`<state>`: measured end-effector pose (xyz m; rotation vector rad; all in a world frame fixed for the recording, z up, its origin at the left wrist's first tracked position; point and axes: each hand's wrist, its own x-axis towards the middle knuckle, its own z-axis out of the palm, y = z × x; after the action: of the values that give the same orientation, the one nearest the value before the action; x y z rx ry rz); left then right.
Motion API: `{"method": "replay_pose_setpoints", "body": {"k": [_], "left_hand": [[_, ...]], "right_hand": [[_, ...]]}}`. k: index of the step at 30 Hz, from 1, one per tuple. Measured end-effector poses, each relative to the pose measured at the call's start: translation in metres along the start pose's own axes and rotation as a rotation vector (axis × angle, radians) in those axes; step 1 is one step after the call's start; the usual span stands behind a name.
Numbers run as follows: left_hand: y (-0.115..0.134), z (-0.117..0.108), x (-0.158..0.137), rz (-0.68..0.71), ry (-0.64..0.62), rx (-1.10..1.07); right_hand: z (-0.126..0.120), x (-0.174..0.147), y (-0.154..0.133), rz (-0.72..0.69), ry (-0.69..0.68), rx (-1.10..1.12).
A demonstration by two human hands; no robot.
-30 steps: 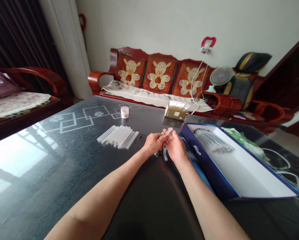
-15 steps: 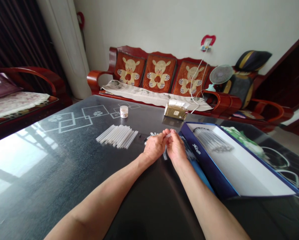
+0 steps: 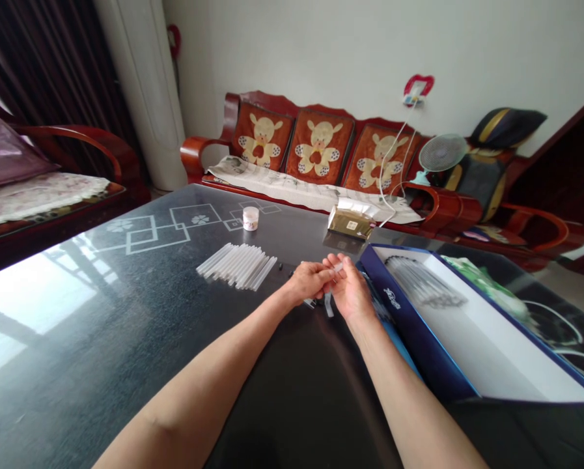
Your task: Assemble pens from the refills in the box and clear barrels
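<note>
My left hand (image 3: 308, 284) and my right hand (image 3: 353, 293) meet above the dark table. Between the fingertips shows a small translucent white piece (image 3: 339, 267), too small to name for certain. My left fingers are closed against it and my right fingers curl round its other side. A short clear strip (image 3: 329, 305) lies below the hands. Small pieces (image 3: 310, 303) beside it are partly hidden by my left hand. To the left lies a row of white translucent tubes (image 3: 237, 266), with a tiny black part (image 3: 280, 266) near its right end.
A blue box (image 3: 418, 326) with a white inside stands at right, holding a bundle of thin clear rods with dark tips (image 3: 421, 280). Behind are a tissue pack (image 3: 351, 222) and a small white jar (image 3: 250, 219). A green-white bag (image 3: 487, 280) and white cords lie beyond the box.
The view has shifted, so the table things appear farther right. My hands stay together, and slightly more of the white piece shows. Small white pieces behind my left hand are now hidden.
</note>
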<state>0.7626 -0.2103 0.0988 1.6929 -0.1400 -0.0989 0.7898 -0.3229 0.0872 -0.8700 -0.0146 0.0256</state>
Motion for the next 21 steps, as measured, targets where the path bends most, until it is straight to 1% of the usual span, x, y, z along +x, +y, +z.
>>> {"method": "replay_pose_setpoints", "body": {"k": [2,4,5,7,9,11,15,16,17,18,19,21], "left_hand": [[-0.002,0.010,-0.002,0.096,0.183,0.340],[-0.005,0.017,-0.005,0.138,0.313,0.587],[-0.006,0.020,-0.006,0.145,0.352,0.661],[-0.007,0.023,-0.007,0.159,0.375,0.721],[-0.005,0.023,-0.006,0.168,0.352,0.647],[-0.001,0.020,-0.004,0.110,0.265,0.432],[0.008,0.010,-0.002,-0.179,-0.012,-0.142],[0.009,0.007,-0.002,-0.226,-0.045,-0.234],[0.009,0.004,-0.001,-0.237,-0.049,-0.287],[0.007,0.001,-0.001,-0.209,-0.018,-0.308],[0.006,-0.002,0.001,-0.152,0.049,-0.305],[0.000,-0.009,0.004,-0.006,0.214,-0.260]], "right_hand": [[-0.002,0.003,0.004,-0.010,0.048,-0.003],[-0.004,0.005,0.007,-0.028,0.106,0.016],[-0.004,0.006,0.008,-0.035,0.129,0.026],[-0.004,0.005,0.009,-0.041,0.150,0.026],[-0.004,0.004,0.008,-0.045,0.150,0.004],[-0.004,0.004,0.004,-0.045,0.145,-0.006],[-0.011,0.012,-0.011,-0.061,0.134,0.044],[-0.015,0.015,-0.015,-0.075,0.144,0.056],[-0.020,0.017,-0.019,-0.089,0.154,0.051],[-0.024,0.020,-0.021,-0.102,0.164,0.017],[-0.029,0.022,-0.021,-0.117,0.171,-0.056],[-0.037,0.022,-0.017,-0.188,0.160,-0.330]]}}
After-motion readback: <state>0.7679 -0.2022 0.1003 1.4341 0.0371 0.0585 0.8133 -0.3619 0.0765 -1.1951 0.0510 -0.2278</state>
